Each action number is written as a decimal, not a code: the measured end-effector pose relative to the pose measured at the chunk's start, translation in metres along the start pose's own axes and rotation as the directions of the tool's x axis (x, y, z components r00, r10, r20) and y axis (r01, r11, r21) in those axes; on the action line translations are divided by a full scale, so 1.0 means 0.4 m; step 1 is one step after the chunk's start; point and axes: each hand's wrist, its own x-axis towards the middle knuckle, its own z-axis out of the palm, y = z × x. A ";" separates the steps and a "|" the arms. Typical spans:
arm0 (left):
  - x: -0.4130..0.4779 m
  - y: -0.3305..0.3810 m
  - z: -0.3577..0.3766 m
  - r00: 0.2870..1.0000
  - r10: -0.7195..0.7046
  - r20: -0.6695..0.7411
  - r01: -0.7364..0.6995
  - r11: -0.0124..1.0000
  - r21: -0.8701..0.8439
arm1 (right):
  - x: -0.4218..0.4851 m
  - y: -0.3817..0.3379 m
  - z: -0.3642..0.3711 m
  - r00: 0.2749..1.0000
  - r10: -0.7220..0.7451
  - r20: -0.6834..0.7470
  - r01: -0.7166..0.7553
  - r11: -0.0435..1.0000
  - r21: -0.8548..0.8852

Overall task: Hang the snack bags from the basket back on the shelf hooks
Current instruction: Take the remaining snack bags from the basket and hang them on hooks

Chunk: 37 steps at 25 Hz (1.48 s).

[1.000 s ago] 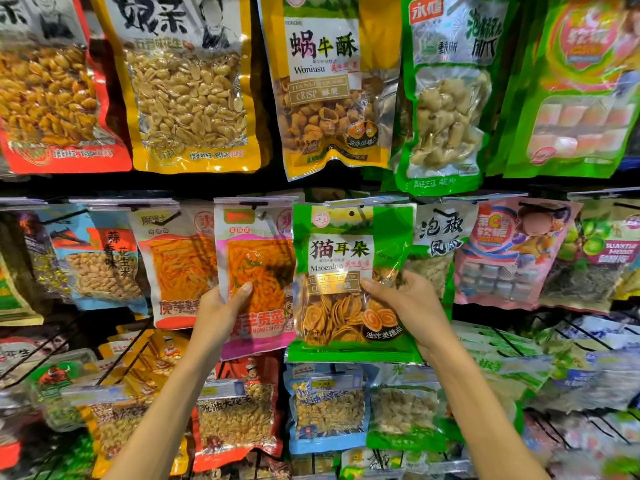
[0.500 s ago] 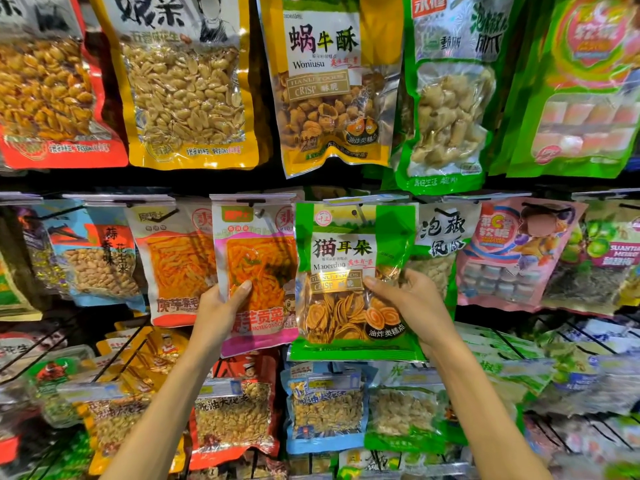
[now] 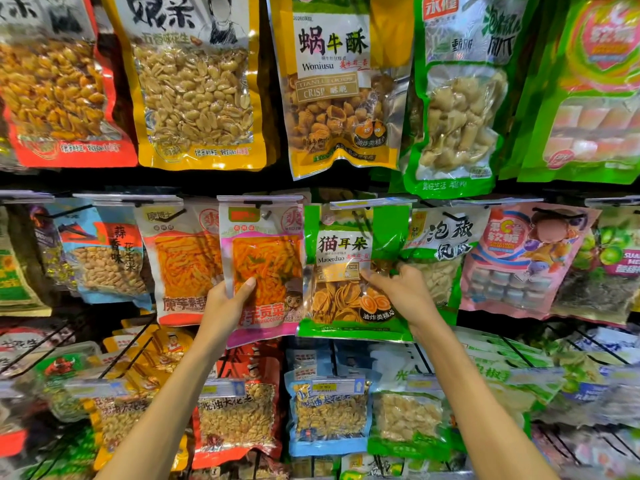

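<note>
Right hand [image 3: 406, 298] grips green swirl-crisp bag [image 3: 341, 245]; left hand [image 3: 221, 306] grips pink bag [image 3: 266, 259].

The one view comes from a wide-angle camera on the person's head, facing the shelf [image 3: 173, 181] square on and tilted a little downward. It stands close: both forearms rise from the bottom edge, and the left hand [image 3: 225, 301] on the pink bag [image 3: 265, 258] and the right hand [image 3: 407, 294] on the green bag [image 3: 346, 242] sit mid-frame. The top row of bags [image 3: 197, 98] is cut off by the upper edge.
</note>
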 end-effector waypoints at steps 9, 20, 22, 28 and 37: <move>0.019 -0.011 -0.008 0.998 -0.035 0.053 0.030 0.995 0.091 | 0.050 0.049 0.022 0.998 0.056 -0.008 -0.056 0.998 -0.019; 0.022 -0.020 -0.088 0.927 0.010 0.375 -0.259 0.742 0.619 | -0.021 0.093 0.029 0.999 0.034 -0.026 -0.041 0.948 -0.317; 0.025 -0.012 -0.110 0.922 0.032 0.386 -0.320 0.624 0.713 | -0.047 0.079 0.043 0.997 0.002 -0.075 -0.036 0.892 -0.450; 0.026 0.038 -0.217 0.857 0.106 0.505 -0.513 0.280 0.812 | -0.127 0.026 0.140 0.986 0.054 -0.156 -0.157 0.607 -0.779; -0.034 0.075 -0.516 0.853 0.006 0.521 -0.521 0.035 0.853 | -0.274 -0.122 0.450 0.973 0.072 -0.218 -0.227 0.142 -0.964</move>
